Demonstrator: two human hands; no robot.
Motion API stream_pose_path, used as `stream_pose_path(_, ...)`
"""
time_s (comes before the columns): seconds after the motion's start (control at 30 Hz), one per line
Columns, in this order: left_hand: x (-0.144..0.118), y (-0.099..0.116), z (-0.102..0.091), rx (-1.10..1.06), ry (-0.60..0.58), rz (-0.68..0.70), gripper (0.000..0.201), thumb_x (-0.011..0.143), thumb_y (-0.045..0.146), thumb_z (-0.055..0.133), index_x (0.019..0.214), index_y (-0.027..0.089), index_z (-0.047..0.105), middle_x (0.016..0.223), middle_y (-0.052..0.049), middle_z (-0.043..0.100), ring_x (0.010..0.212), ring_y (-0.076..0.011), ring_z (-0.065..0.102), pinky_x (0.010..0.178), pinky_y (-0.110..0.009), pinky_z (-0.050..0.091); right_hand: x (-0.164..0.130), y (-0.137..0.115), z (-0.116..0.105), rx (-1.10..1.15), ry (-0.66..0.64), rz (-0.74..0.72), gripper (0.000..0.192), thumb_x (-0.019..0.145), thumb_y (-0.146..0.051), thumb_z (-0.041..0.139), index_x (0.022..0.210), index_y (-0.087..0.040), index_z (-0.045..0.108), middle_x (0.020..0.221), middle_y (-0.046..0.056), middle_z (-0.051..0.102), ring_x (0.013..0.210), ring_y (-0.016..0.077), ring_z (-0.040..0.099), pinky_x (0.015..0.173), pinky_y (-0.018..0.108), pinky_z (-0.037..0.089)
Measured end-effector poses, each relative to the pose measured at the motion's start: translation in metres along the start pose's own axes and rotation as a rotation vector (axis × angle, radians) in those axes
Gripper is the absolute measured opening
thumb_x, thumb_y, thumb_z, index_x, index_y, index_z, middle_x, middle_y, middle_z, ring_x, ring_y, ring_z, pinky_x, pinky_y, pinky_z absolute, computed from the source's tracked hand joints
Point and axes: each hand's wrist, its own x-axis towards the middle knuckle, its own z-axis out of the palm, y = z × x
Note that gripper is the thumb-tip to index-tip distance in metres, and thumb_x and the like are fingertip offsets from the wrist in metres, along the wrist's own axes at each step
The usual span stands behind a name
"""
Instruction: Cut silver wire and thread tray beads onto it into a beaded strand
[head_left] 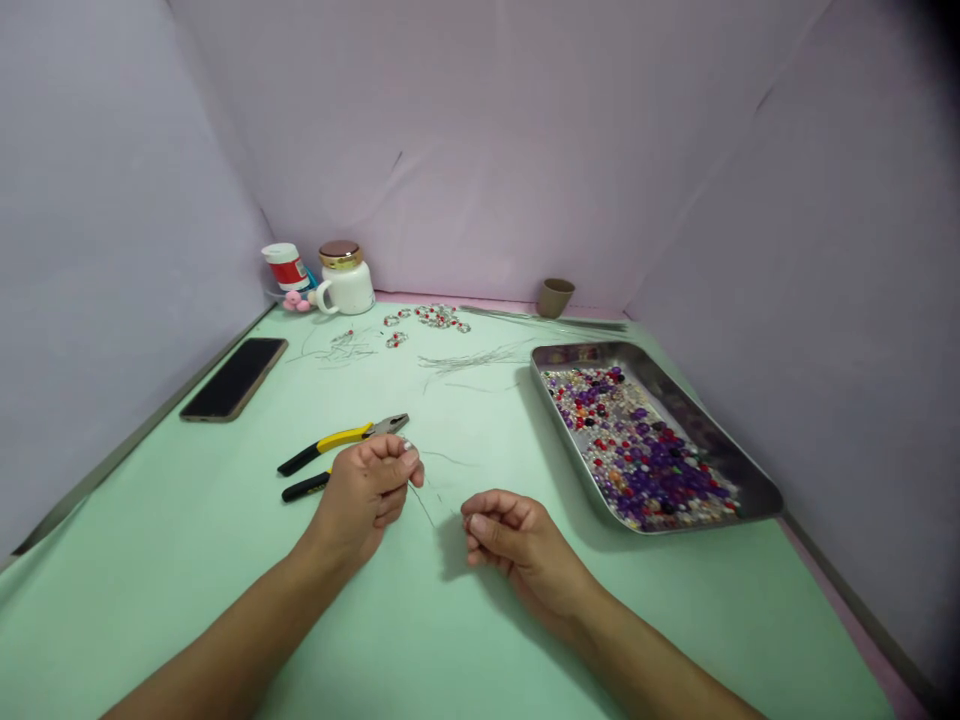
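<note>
Left hand (364, 497): forearm flat on the worktop (225, 560), fingers curled shut, pinching a pale bead (407, 445) and one end of the wire (429, 500).
Right hand (510, 545): knuckles up, fingers closed on the wire's other end.
Pliers (341, 450): just behind the left hand.
Tray (742, 470): beads, right.

The tray (739, 470) is shiny metal, its beads (637, 450) glossy. The pliers (341, 450) have metal jaws and smooth yellow-black grips, probably plastic. The table (187, 560) looks matt green; the phone (234, 378) glossy black.
</note>
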Motion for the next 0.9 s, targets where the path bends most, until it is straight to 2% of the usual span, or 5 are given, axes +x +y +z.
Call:
stream_pose_path(0.2,-0.009,0.0,0.005,0.003,0.046,0.161,0.013,0.07,0.021,0.06,0.066,0.016,0.048,0.056,0.003,0.056,0.031,0.0012,0.024,0.034,-0.016,0.014,0.001,0.004,0.0,0.05,0.011,0.012,0.029,0.05,-0.025,0.078,0.072,-0.012,0.065,0.064,0.003,0.065,0.055,0.0084,0.058,0.059,0.023,0.049)
stream_pose_path(0.37,-0.015,-0.004,0.004,0.138,0.081,0.261,0.011,0.071,0.021,0.059,0.067,0.016,0.05,0.056,0.002,0.057,0.035,-0.0009,0.026,0.035,-0.017,0.018,0.0,0.004,0.001,0.054,0.016,0.012,0.028,0.05,-0.024,0.078,0.072,-0.012,0.065,0.064,0.003,0.065,0.054,0.0084,0.058,0.057,0.022,0.049)
stream_pose_path(0.9,-0.018,-0.007,0.002,0.214,0.082,0.291,0.008,0.072,0.022,0.058,0.069,0.018,0.052,0.055,0.002,0.057,0.038,-0.0025,0.028,0.035,-0.017,0.021,0.0,0.005,-0.001,0.024,0.021,-0.016,0.027,0.049,-0.025,0.079,0.069,-0.013,0.067,0.054,-0.002,0.059,0.051,0.0076,0.054,0.056,0.023,0.048)
